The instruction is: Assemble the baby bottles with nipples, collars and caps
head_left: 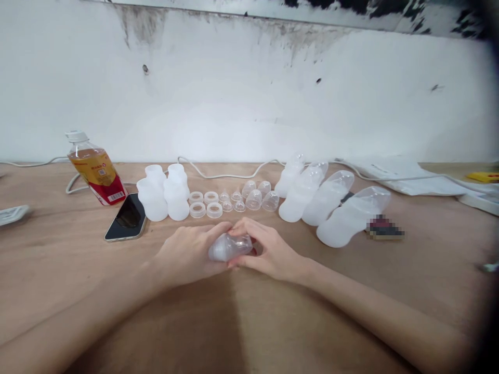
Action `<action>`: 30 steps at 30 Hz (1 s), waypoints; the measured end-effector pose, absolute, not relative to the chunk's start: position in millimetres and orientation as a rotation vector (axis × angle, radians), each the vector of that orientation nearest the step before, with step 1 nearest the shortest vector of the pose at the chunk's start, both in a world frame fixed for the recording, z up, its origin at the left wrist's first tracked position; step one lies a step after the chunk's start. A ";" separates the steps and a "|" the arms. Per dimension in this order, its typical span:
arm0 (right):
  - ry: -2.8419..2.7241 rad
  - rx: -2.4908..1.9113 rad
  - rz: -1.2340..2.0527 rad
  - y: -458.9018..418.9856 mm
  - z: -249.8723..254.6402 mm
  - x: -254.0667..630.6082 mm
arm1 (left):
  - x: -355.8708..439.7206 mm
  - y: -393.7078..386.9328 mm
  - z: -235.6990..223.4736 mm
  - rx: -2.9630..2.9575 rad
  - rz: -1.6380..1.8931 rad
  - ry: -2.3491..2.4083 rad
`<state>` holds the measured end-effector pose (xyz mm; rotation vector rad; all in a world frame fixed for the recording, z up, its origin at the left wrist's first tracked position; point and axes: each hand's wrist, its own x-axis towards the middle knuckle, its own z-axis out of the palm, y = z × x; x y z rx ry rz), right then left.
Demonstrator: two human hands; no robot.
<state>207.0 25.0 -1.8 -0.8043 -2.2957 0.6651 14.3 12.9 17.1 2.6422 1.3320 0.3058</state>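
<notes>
Clear/frosted bottle top (230,246) front-ctr of table (195,322), no readable txt on it, clamped btwn L hand (191,249) & R hand (273,249), fingers curled round both ends, thumbs inward; yellow/red-label drink btl (97,169) w/ barcode back-L, txt too small, rings (198,210) & clear domes (254,200) just behind hands.

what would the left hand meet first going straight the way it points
Beyond the clear-capped bottle it holds, the left hand would probably meet the right hand first; the depth between them is unclear.
</notes>
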 end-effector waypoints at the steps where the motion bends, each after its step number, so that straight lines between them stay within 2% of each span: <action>1: -2.277 -0.737 0.582 27.5 -1.2 211.7 | 10.3 15.7 17.1 2.639 0.320 1.338; 3: -2.138 -0.727 0.374 35.9 1.0 223.3 | 0.0 23.4 15.2 2.631 0.385 1.399; 6: -2.023 -1.107 0.139 51.8 6.1 237.8 | -12.5 34.9 9.5 2.571 0.575 1.522; 9: -2.285 -1.565 0.129 60.8 6.9 240.6 | -13.9 38.4 5.5 2.561 0.672 1.475; 12: -2.322 -1.748 0.086 62.2 -0.3 237.6 | -10.6 35.4 5.8 2.574 0.702 1.433; 21: -2.159 -1.598 0.033 70.8 -20.9 244.7 | -14.2 37.2 7.3 2.541 0.653 1.416; 27: -2.056 -1.483 -0.075 58.0 -3.6 238.2 | -9.4 28.1 13.2 2.701 0.472 1.275; 30: -2.116 -1.288 0.237 39.2 8.3 223.0 | -1.5 24.2 9.0 2.820 0.468 1.227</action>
